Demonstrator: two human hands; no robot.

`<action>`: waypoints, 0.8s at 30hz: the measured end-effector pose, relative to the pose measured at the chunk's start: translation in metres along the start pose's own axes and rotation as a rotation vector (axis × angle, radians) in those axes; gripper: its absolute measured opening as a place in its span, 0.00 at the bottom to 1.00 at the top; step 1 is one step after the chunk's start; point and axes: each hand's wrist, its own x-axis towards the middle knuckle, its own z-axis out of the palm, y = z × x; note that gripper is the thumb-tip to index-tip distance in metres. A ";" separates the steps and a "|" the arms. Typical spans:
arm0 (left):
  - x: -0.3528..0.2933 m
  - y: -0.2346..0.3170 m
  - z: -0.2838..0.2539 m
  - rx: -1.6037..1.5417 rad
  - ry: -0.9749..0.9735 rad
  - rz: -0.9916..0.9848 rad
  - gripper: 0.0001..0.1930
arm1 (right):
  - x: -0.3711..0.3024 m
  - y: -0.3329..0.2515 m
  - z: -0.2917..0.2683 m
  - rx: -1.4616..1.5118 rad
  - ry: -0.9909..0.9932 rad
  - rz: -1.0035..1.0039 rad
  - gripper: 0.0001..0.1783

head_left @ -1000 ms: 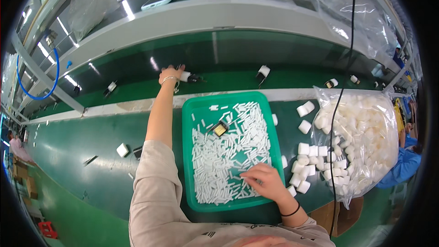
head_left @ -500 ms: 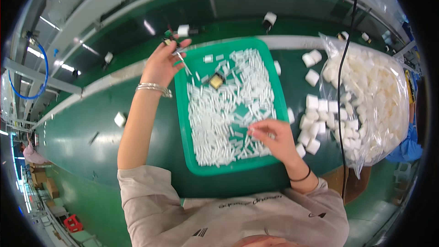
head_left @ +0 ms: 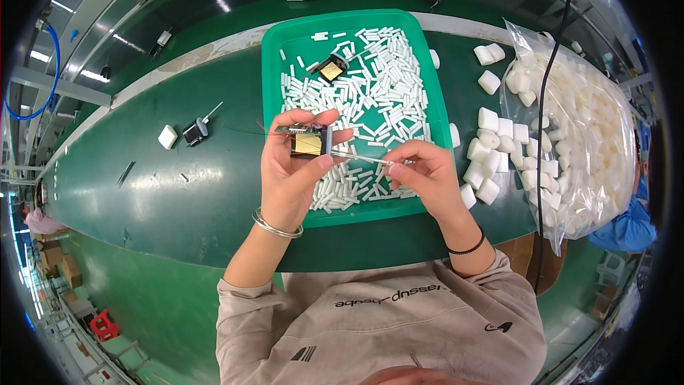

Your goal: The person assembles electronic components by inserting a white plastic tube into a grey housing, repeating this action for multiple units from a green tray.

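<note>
In front of me, my left hand [head_left: 288, 171] is closed around a small black coil component [head_left: 308, 144] with a yellow face. Thin dark wires trail from its left side, and pale leads [head_left: 360, 157] stick out to the right. The fingers of my right hand [head_left: 426, 171] pinch at the far end of these leads; whether a small white tube is between them cannot be made out. Both hands are over the near part of a green tray [head_left: 269, 50], which holds many short white tubes [head_left: 399, 71]. A similar coil component [head_left: 333, 68] lies among the tubes.
Right of the tray are loose white foam blocks [head_left: 489, 164] and a clear plastic bag [head_left: 591, 135] full of them. A black cable [head_left: 543, 114] hangs before the bag. On the left of the table lie another black component [head_left: 196, 130] and a white block [head_left: 167, 137].
My left hand has come back from the tray's far left corner, bringing the coil component near my right hand. My right hand now pinches at the leads' end. The whole view has shifted.
</note>
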 end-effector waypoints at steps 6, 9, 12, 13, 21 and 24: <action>-0.004 -0.010 -0.008 0.107 -0.049 0.042 0.24 | -0.001 0.001 0.000 -0.033 0.005 -0.032 0.07; -0.006 -0.009 -0.007 0.107 -0.029 0.060 0.24 | 0.000 0.000 0.000 -0.172 0.011 -0.091 0.07; -0.005 -0.008 -0.010 0.151 -0.010 0.113 0.25 | 0.001 0.000 -0.001 -0.199 0.018 -0.103 0.07; -0.004 -0.009 -0.011 0.150 -0.009 0.113 0.25 | 0.001 -0.001 0.000 -0.213 0.023 -0.097 0.06; -0.005 -0.016 -0.016 0.287 -0.091 0.188 0.21 | 0.002 -0.004 0.003 -0.582 0.089 -0.281 0.07; -0.004 -0.017 -0.018 0.245 -0.134 0.203 0.20 | 0.003 -0.002 0.002 -0.576 0.078 -0.291 0.07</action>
